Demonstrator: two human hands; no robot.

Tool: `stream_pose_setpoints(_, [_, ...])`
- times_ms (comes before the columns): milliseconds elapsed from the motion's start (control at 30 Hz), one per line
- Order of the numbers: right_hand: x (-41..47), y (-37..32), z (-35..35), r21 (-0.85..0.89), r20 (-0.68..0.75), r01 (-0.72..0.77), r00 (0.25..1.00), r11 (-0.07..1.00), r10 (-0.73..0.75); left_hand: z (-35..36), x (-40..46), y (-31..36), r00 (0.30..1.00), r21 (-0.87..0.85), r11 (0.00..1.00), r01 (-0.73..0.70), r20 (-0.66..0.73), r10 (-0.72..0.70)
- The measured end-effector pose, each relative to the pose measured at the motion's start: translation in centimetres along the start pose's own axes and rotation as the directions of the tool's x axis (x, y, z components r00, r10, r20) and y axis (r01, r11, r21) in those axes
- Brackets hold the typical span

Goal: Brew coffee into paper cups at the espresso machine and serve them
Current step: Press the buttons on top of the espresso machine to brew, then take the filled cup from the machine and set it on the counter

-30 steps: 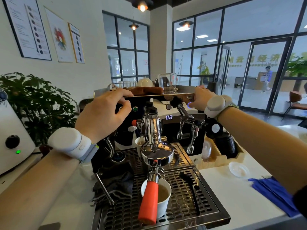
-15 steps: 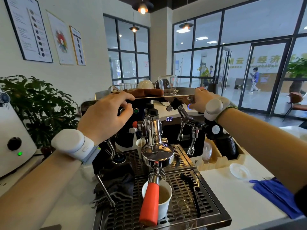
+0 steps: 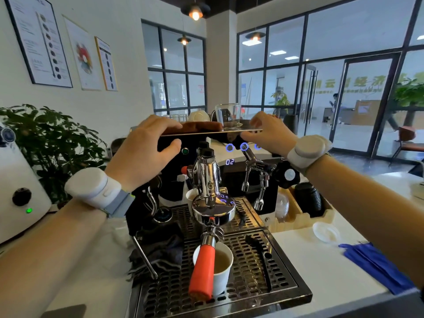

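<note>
Orange-handled portafilter [image 3: 202, 269]: locked into the chrome group head [image 3: 210, 191], handle reaching toward the tabletop's near edge.
Paper cup [image 3: 219, 267]: white, standing on the perforated steel drip tray [image 3: 247, 278] directly under the portafilter, holding pale brown coffee; the handle crosses in front of its left side.
Black brush [image 3: 261, 260]: lying on the drip tray just right of the cup.
Dark cloth [image 3: 158, 251]: bunched on the tray's left part beside the steam wand.
Blue folded cloth [image 3: 376, 267]: near the tabletop's right edge, with a small white lid [image 3: 327, 232] just behind it.
Second paper cup [image 3: 191, 197]: partly hidden behind the group head, at the back of the tray.
Espresso machine [image 3: 231, 171]: black front, blue digital readout "02", three blue-ringed buttons lit above it. No brand legible.
Left hand [image 3: 144, 152]: fingers laid over the machine's top edge, thumb beneath, gripping it.
Right hand [image 3: 266, 131]: fingers curled onto the top edge at the right, thumb just above the lit buttons. A second ago this hand covered the buttons; now all three rings show. The readout is unchanged at "02".
White grinder [image 3: 20, 191]: at the tabletop's left edge, green lamp lit.
Wall posters [image 3: 39, 40]: text too small to read.
Glass wall beyond: green Chinese characters, blurred.
</note>
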State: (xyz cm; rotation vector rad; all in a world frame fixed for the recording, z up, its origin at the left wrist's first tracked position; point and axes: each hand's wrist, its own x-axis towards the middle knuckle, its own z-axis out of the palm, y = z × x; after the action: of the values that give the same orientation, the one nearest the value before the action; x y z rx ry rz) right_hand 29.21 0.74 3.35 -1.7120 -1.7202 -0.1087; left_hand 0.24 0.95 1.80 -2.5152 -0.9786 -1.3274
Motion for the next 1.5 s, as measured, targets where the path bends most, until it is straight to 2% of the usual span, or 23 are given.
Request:
stream_pose_setpoints(167, [-2.5, -1.9, 0.9, 0.180, -0.071, 0.115, 0.992, 0.977, -0.103, 0.7, -1.0, 1.4, 0.998, -0.161, 0.987, 0.001, -0.058, -0.010])
stream_pose_setpoints(367, [-4.6, -2.5, 1.9, 0.362, -0.095, 0.185, 0.982, 0.914, -0.161, 1.6, -3.0, 2.4, 0.994, -0.288, 0.952, -0.104, -0.064, 0.090])
stream_pose_setpoints(567, [-6.7, -2.5, 3.3, 0.460, -0.071, 0.201, 0.979, 0.865, -0.189, 3.2, -5.6, 2.9, 1.000, -0.428, 0.904, -0.014, 0.001, 0.016])
stream_pose_setpoints(667, [-8.5, -1.9, 4.7, 0.532, -0.016, 0.147, 0.986, 0.834, -0.164, 4.5, -7.3, 2.8, 0.996, -0.494, 0.866, 0.078, 0.082, -0.043])
stream_pose_setpoints(867, [-12.3, 0.3, 7.8, 0.563, 0.109, 0.085, 0.978, 0.822, -0.176, 7.3, -10.8, 1.0, 0.953, -0.561, 0.781, 0.275, 0.268, -0.144])
stream_pose_setpoints(1033, [-14.3, 2.8, 9.8, 0.597, 0.244, -0.038, 0.960, 0.802, -0.136, 9.1, -13.2, -0.8, 0.917, -0.577, 0.722, 0.382, 0.333, -0.220])
stream_pose_setpoints(1333, [-17.9, 5.5, 13.9, 0.574, 0.442, -0.211, 0.893, 0.791, -0.082, 11.4, -17.8, -2.7, 0.780, -0.498, 0.612, 0.615, 0.498, -0.379])
stream_pose_setpoints(1400, [-18.7, 5.7, 15.0, 0.564, 0.483, -0.233, 0.871, 0.792, -0.087, 11.7, -18.8, -2.7, 0.743, -0.490, 0.570, 0.659, 0.542, -0.393])
stream_pose_setpoints(1500, [-19.5, 5.8, 16.4, 0.540, 0.553, -0.281, 0.829, 0.793, -0.082, 12.1, -19.9, -2.7, 0.713, -0.447, 0.589, 0.673, 0.603, -0.357])
